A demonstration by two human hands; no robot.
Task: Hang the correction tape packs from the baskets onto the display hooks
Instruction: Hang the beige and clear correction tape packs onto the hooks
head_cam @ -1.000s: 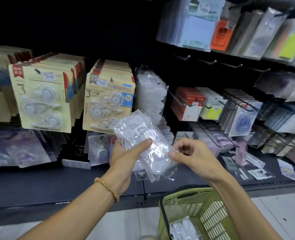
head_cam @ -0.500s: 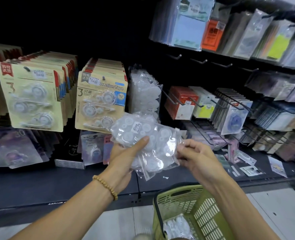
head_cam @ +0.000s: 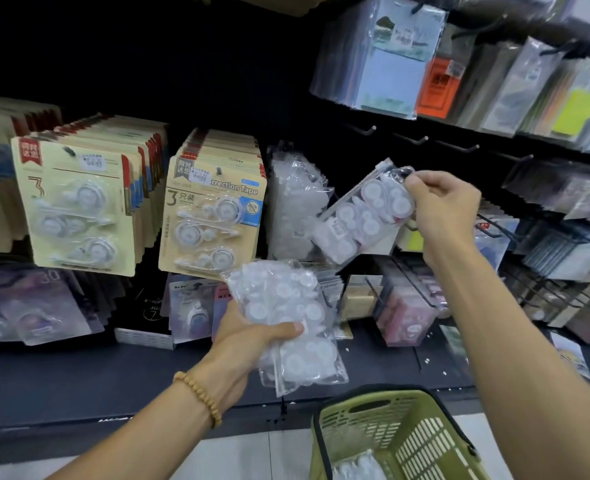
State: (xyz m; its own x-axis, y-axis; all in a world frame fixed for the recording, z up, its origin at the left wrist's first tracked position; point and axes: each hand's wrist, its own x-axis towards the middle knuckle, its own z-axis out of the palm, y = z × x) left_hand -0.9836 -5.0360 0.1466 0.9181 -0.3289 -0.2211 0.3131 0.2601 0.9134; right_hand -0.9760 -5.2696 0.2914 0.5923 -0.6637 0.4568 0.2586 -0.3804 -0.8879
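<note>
The right hand (head_cam: 440, 202) pinches a single clear pack (head_cam: 366, 216) by its top corner and holds it up, tilted, just beside the row of clear packs already hanging (head_cam: 295, 202) on the display. The left hand (head_cam: 248, 337) has its grip closed around a loose stack of packs (head_cam: 286, 323), thumb across the front. More packs lie in the green basket (head_cam: 401, 434) below.

Handling assessment: each pack is a thin plastic sleeve over small hard tape cases, so it is likely light, with a floppy, slick wrapper and a firmer body. The stack could slide apart under a slack hold. The sound place to hold is the header strip at the top, beside the hang hole; the hole itself appears to sit under the right fingertips and cannot be confirmed. The target hook is not clearly visible behind the hanging row.
</note>
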